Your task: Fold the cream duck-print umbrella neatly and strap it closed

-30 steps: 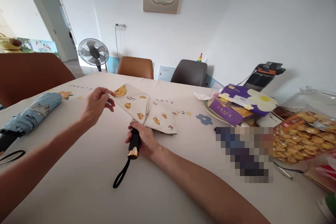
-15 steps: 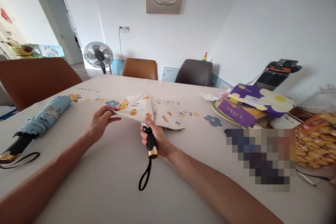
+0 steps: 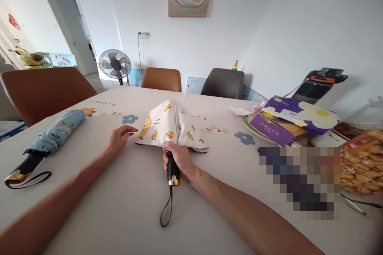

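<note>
A white folding umbrella point(image 3: 163, 123) printed with yellow ducks rests over the table, its loose canopy partly spread and pointing away from me. My right hand point(image 3: 181, 160) is wrapped around its black and gold handle, close under the canopy's hem. From the handle's end hangs a black wrist strap point(image 3: 166, 211). My left hand point(image 3: 119, 140) is just left of the canopy's edge, fingers stretched toward it, with nothing in them. Farther left lies a folded blue umbrella point(image 3: 60, 131) with a black and gold handle.
Across the right side are purple boxes point(image 3: 266, 129) on a green plate, a bag of snacks point(image 3: 362, 163), a black bottle point(image 3: 317, 87) and a blurred dark item point(image 3: 299, 183). Chairs point(image 3: 161, 79) line the far edge of the table point(image 3: 125, 215); a fan point(image 3: 115, 64) stands behind.
My left hand has let go of the canopy's left edge. That edge has dropped, and the canopy now peaks higher. My right hand still grips the handle.
</note>
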`<state>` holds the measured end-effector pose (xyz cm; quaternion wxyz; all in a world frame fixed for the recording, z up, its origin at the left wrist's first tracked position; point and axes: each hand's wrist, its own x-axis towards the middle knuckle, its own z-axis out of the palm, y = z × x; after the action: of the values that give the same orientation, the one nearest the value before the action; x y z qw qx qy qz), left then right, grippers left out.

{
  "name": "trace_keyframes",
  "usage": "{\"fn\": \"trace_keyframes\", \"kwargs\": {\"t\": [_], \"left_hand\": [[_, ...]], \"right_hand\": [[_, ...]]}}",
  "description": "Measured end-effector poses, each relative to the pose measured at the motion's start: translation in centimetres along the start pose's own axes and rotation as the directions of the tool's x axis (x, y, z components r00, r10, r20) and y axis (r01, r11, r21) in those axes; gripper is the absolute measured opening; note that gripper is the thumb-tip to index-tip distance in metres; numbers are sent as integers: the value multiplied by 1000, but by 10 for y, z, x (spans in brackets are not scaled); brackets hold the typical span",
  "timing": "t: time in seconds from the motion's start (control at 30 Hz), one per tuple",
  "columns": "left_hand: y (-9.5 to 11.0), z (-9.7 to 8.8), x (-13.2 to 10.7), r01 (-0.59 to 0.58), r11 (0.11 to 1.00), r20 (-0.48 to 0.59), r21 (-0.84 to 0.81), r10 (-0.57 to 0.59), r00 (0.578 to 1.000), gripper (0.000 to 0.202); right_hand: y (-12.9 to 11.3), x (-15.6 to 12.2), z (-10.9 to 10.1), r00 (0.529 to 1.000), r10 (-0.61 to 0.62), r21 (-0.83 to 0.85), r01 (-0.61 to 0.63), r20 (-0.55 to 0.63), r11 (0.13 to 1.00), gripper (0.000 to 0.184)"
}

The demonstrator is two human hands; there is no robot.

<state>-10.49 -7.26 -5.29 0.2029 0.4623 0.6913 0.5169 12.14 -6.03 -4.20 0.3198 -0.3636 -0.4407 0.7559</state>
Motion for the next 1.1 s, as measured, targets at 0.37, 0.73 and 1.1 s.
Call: {"fn": "trace_keyframes", "kwargs": {"t": [0.37,0.73,1.1], "left_hand": [[53,68,-24,-213,973,175,-90,226,958,43],[88,110,1,220,928,342,-302,-110,933,36],[93,91,14,663,534,680,-524,-206,703,40]], "right_hand": [[3,2,5,997,19,12,-18,-80,1000,21],[5,7,3,999,36,33,-34,-38,999,16],[6,2,4,992,17,-39,-12,128,999,13]]}}
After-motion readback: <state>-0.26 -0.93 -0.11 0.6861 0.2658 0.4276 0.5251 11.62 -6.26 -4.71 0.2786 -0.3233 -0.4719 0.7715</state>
